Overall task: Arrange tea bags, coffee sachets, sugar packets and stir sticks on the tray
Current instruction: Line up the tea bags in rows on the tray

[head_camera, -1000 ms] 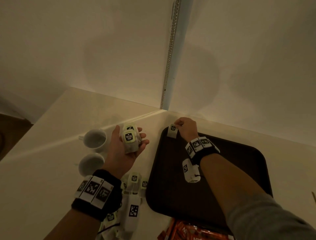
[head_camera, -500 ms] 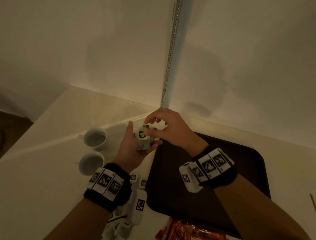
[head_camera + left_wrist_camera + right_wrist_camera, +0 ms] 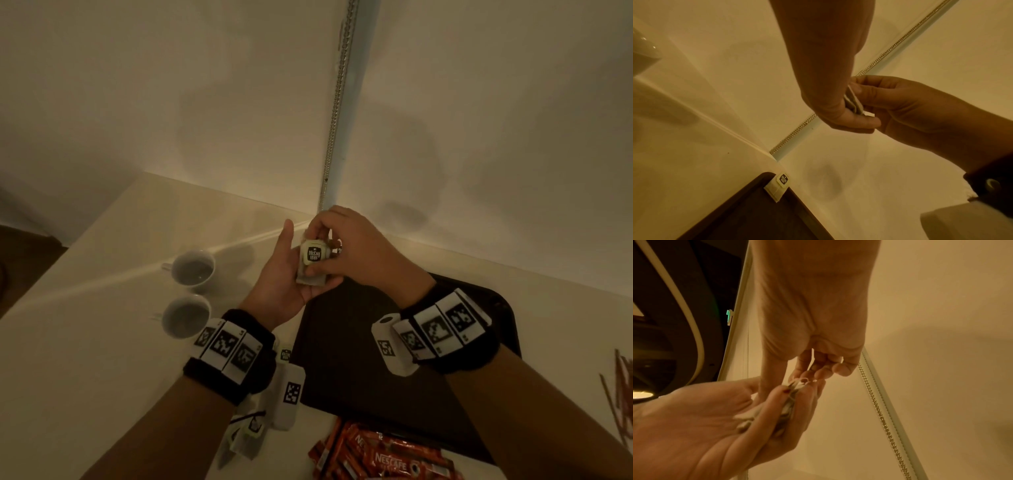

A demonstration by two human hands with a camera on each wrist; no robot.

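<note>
could pull two tea bags off the stack (image 3: 312,262) at once, since thin packets cling and the right hand (image 3: 356,250) pinches only at the top edge. could also spill the whole bundle from the left hand (image 3: 279,286) if the palm tilts during the pull, with loose bags dropping onto the pale surface (image 3: 85,342) or into the two cups (image 3: 193,267) just beside. might snag strings or tags between neighbouring bags; hard to tell from the wrist views how tangled.

left hand: palm up, fingers loosely curled round the bundle, thumb raised alongside, cradling rather than squeezing. right hand: fingers bent, fingertips and thumb nipping the uppermost bag, labelled face toward the head camera; other fingers tucked, not spread.

stack held in the air just over the near-left corner of the dark tray (image 3: 359,394). one tea bag (image 3: 778,186) already lying in the tray's far corner, against the rim. more tea bags (image 3: 250,435) heaped on the surface below the left wrist, red coffee sachets (image 3: 376,462) near the tray's front edge, stir sticks (image 3: 620,394) well apart at the right. sugar packets not made out.
</note>
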